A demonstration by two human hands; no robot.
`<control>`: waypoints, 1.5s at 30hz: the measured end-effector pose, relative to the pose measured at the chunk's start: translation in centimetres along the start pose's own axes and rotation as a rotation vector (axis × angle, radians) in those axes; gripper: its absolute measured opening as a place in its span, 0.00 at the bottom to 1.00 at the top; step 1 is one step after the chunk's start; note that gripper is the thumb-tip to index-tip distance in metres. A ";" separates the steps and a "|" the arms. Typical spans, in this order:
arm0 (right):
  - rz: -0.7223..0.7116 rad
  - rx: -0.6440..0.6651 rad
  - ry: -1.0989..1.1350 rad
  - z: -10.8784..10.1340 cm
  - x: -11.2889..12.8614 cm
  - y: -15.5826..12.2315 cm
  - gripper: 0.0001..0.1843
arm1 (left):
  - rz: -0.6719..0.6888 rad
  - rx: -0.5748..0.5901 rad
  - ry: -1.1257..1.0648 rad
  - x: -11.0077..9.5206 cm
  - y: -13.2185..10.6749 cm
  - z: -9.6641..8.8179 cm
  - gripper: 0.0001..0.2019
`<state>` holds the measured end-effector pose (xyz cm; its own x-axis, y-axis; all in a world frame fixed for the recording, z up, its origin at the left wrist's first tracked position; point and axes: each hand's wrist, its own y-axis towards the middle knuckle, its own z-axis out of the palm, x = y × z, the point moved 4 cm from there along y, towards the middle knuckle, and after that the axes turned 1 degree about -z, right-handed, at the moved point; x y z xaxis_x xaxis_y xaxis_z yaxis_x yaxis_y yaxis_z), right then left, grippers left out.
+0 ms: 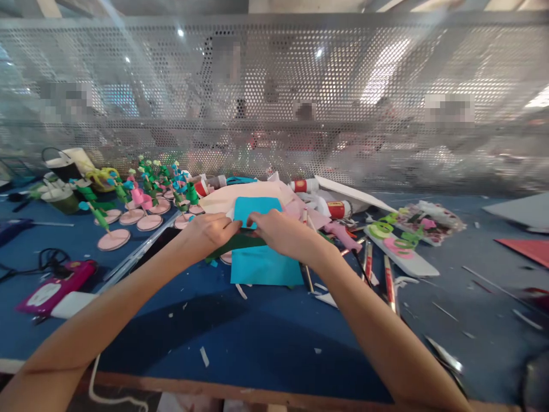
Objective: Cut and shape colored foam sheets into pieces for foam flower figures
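Both of my hands meet at the middle of the blue table point(266, 337). My left hand point(210, 230) and my right hand point(278, 232) are closed in a pinch on a dark green strip point(240, 243) held between them. The strip lies across a turquoise sheet point(261, 252) spread flat under the hands. Cream and pink sheets point(240, 194) lie just behind the turquoise one.
Several small craft flowers on round pink bases point(128, 217) stand at the left. Glue bottles point(338, 209) and a pink glue gun point(343, 236) lie right of my hands, with sticks point(388, 280) and paper scraps. A magenta box point(55, 286) sits near left. A perforated metal screen point(274, 97) closes the back.
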<state>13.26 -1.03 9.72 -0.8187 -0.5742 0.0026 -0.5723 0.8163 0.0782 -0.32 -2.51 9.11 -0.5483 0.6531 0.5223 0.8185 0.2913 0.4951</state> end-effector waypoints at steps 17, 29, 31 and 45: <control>-0.095 -0.075 -0.223 -0.3 2.2 -0.7 0.16 | 0.038 -0.212 0.140 -0.8 0.2 -1.8 0.11; -0.055 -0.129 -0.187 -0.7 2.4 -0.2 0.10 | 0.085 -0.219 0.169 -1.0 0.6 -1.3 0.12; -0.072 -0.110 -0.197 -0.6 2.6 -0.1 0.11 | 0.079 -0.188 0.181 -1.0 0.6 -1.1 0.12; -0.067 -0.502 0.763 -0.5 -2.1 1.0 0.36 | -0.469 -0.337 -0.135 5.1 -1.6 -1.9 0.10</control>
<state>14.42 0.91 10.26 -0.4294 -0.6502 0.6268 -0.3836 0.7596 0.5252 -4.74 -0.96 12.34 -0.7936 0.5980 0.1123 0.3824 0.3466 0.8565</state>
